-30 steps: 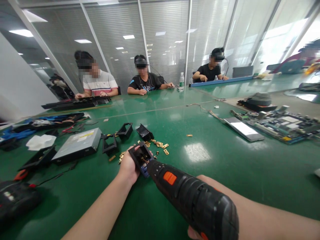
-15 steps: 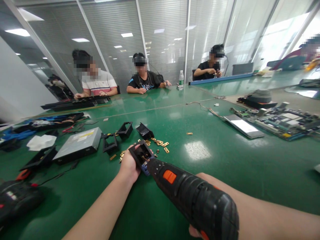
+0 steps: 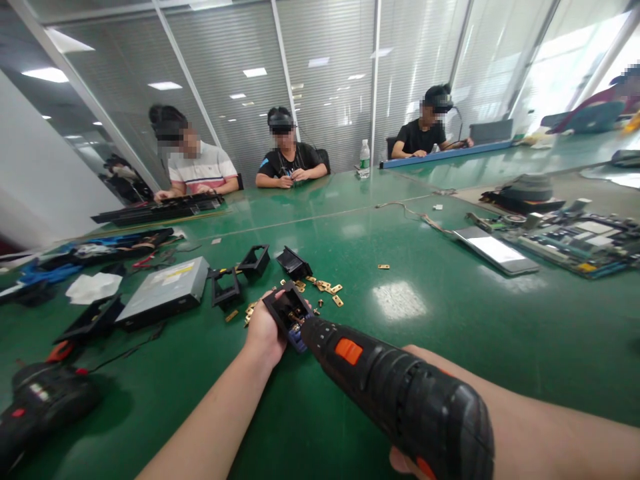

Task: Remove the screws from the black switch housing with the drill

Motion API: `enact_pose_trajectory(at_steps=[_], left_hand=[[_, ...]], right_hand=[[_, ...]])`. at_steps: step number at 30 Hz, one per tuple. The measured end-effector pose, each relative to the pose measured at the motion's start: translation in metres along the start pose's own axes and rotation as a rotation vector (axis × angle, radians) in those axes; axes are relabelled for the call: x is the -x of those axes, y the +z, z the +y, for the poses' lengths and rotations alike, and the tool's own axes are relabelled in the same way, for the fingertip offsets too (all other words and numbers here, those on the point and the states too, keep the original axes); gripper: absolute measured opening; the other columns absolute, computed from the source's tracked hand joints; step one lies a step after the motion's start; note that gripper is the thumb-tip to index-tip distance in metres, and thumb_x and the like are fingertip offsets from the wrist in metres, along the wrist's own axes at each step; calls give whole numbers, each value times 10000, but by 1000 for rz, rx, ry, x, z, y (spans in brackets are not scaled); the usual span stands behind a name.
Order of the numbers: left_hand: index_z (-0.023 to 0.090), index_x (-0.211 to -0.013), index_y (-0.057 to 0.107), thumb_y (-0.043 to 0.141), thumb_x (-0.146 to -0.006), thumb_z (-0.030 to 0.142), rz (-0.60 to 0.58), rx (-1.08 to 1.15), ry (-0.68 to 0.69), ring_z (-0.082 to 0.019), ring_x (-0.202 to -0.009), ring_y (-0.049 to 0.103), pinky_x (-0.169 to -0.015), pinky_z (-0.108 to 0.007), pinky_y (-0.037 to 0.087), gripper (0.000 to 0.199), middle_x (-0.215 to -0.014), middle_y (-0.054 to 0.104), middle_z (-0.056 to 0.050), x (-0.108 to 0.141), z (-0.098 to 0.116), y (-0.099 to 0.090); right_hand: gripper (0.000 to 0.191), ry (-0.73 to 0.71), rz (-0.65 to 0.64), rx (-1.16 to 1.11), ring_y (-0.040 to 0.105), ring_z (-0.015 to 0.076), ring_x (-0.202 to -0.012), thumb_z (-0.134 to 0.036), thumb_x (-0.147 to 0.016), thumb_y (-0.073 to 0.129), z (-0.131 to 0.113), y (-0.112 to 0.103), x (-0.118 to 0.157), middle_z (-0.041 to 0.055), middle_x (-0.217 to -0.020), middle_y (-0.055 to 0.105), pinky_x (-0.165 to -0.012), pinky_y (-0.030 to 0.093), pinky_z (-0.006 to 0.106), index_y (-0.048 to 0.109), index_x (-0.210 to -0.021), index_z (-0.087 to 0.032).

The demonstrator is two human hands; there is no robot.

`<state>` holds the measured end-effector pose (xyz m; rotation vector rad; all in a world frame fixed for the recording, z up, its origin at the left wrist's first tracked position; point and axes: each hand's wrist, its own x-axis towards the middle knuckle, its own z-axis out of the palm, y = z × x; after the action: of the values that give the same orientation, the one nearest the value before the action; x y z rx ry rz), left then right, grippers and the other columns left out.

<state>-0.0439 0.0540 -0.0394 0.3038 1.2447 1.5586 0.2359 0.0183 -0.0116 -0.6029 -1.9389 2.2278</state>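
My left hand (image 3: 265,330) is closed around a black plastic housing (image 3: 281,303), which is tilted with its open side facing me. A blue part (image 3: 300,341) and brass-coloured pieces show inside it. My right hand (image 3: 407,460), mostly hidden behind the tool, grips a black power screwdriver (image 3: 395,387) with an orange switch. The tool's nose reaches into the lower right of the housing; its tip cannot be made out. Beyond my left hand lie small brass plates (image 3: 325,287) and a few screws (image 3: 320,303).
Black plastic frames (image 3: 226,288) and a silver disc drive (image 3: 163,293) lie to the left, with another power tool (image 3: 45,397) nearer me. Circuit boards (image 3: 575,233) and a flat silver device (image 3: 495,250) are at right. Several people sit across the green table (image 3: 350,223).
The view has shifted slightly, so the table items appear a little further right. My hands, the housing and the screwdriver keep the same arrangement. Across the table, the middle person's hands have come together.
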Motion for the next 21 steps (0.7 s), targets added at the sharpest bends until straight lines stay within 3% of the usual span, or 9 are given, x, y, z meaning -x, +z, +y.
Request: enact_pose_trajectory(at_steps=[3,6,8,12,16,21], left_hand=[[179,-729,706,505,-891,235,8,2,-2,-285,-631,761,-533,-377,623,264,-629,748,-87,0,0,0],[174,-712,699,487,-898,237,17,4,-12,-289,-614,758,-494,-369,607,289,-620,743,-102,0,0,1],[174,-712,701,479,-914,248,14,13,-15,-292,-631,764,-510,-379,617,309,-618,741,-101,1,1,2],[181,-721,707,485,-929,257,10,32,-20,-302,-687,781,-591,-416,652,313,-616,741,-88,4,2,3],[182,-721,706,475,-937,258,15,25,-25,-301,-677,779,-608,-419,653,326,-608,738,-90,4,3,3],[175,-723,703,470,-925,254,7,-4,-12,-286,-630,761,-568,-385,630,319,-611,738,-94,2,1,1]], right_hand=[[514,73,-7,-32,566,107,-650,-323,-792,856,10,-2,3,-10,-812,613,-525,410,188,598,-1219,-203],[486,58,72,4,582,117,-704,-313,-776,868,14,-2,5,-6,-845,610,-580,455,199,627,-1185,-209],[497,45,96,20,589,122,-722,-304,-761,876,14,-2,4,-3,-854,617,-596,465,203,638,-1187,-213],[617,57,29,-2,599,128,-687,-309,-762,879,11,-1,4,2,-842,630,-539,433,197,603,-1307,-224],[569,-8,99,50,586,117,-704,-324,-811,848,11,-3,4,-13,-820,613,-601,467,208,613,-1322,-234],[512,-8,1,125,577,118,-678,-344,-843,811,10,-3,3,3,-838,637,-576,460,211,614,-1294,-206]])
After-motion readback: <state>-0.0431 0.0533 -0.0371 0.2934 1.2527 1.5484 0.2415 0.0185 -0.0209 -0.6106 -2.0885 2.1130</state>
